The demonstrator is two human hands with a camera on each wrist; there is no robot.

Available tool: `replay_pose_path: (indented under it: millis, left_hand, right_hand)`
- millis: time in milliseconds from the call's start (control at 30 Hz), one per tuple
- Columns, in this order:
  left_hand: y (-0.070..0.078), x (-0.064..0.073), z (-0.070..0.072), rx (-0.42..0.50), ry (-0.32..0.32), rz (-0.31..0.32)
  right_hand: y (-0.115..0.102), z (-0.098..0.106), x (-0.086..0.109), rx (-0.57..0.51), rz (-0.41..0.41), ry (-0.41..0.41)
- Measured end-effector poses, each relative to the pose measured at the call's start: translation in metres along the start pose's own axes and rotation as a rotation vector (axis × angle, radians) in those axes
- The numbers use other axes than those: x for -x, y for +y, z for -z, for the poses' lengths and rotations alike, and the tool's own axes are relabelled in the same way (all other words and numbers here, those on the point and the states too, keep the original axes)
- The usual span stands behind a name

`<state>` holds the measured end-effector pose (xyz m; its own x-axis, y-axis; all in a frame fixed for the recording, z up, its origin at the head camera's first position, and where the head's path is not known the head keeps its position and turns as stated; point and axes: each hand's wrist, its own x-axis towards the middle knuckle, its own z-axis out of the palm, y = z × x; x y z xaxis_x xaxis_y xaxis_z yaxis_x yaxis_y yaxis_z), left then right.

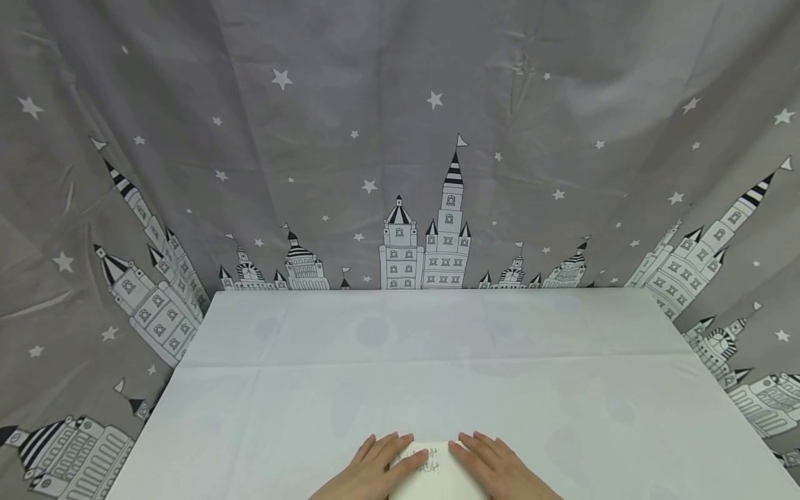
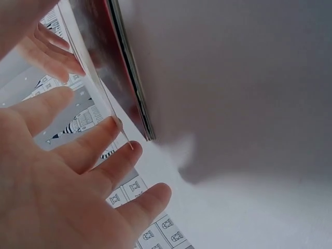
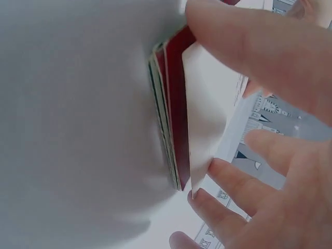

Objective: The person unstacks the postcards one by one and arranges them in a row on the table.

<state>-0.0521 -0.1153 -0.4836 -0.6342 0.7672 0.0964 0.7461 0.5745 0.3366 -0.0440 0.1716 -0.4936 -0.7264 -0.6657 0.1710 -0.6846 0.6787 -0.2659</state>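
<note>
A cream sheet of paper (image 1: 437,482) with handwritten marks lies between both hands at the bottom of the head view. Beneath it, a thin stack with a dark red top (image 3: 177,98) and layered pale edges shows in both wrist views. My left hand (image 1: 378,467) touches the sheet from the left, its thumb over the writing and the other fingers stretched forward. In the left wrist view, fingertips meet the edge of the paper (image 2: 98,83). On the opposite side, my right hand (image 1: 496,469) has its fingers extended, with fingertips at the sheet's corner in the right wrist view.
A white cloth-covered table (image 1: 437,389) spreads out beyond the hands, creased across its middle. Behind it and along both sides hangs a grey curtain (image 1: 350,167) printed with castles and stars.
</note>
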Motion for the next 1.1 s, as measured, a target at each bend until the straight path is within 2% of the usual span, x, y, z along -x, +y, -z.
replay_pose_path:
  millis: [167,367,600,867,933,1100]
  left_hand:
    - [-0.001,0.000,0.004,-0.038,0.016,-0.016]
    - [-0.004,0.000,0.008,-0.018,0.019,-0.006]
    - [-0.006,0.000,0.015,0.014,0.034,0.058]
    - [-0.013,0.000,0.029,0.104,-0.006,0.145]
    - [-0.015,0.001,0.032,0.115,-0.014,0.147]
    - [-0.019,0.004,0.035,0.109,-0.011,0.142]
  right_hand:
    - [0.001,0.006,-0.001,0.002,0.007,-0.004]
    - [0.001,0.013,-0.006,-0.008,0.019,-0.022]
    - [0.001,0.019,-0.015,0.011,0.036,-0.010]
    - [0.008,0.023,-0.025,0.048,0.149,0.069]
    - [0.007,0.026,-0.027,0.029,0.145,0.058]
    - [0.000,0.032,-0.033,-0.059,0.065,-0.044]
